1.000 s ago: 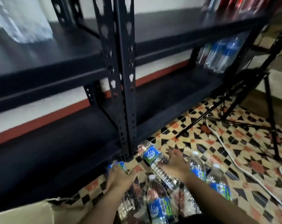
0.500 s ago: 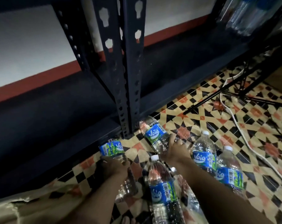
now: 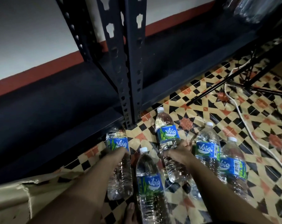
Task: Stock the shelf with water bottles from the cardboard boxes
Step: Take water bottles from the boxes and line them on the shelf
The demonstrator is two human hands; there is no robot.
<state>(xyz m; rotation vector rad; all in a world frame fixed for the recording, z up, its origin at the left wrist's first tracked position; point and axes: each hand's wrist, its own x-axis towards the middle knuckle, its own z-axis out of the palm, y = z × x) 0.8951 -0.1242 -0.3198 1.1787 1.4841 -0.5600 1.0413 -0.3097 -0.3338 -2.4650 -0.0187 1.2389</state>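
- Storeroom or back room of a small shop, by the look of it
- Black steel rack [image 3: 132, 62] with slotted uprights and a low, dark shelf [image 3: 48, 110] close to the floor
- Many identical water bottles [image 3: 167, 131] with the same blue label, bunched on the floor just before the rack
- Clear pack [image 3: 250, 8], blurred, seemingly of more bottles, at the rack's far right
- Torn cardboard box [image 3: 10, 199] at the near left
- Patterned tiles [image 3: 258, 110] in cream, black and orange
- Plain pale wall [image 3: 23, 38] with a red band [image 3: 31, 75] along its foot
- White cable [image 3: 243, 122] loose across the tiles, near thin black stand legs [image 3: 218, 84]
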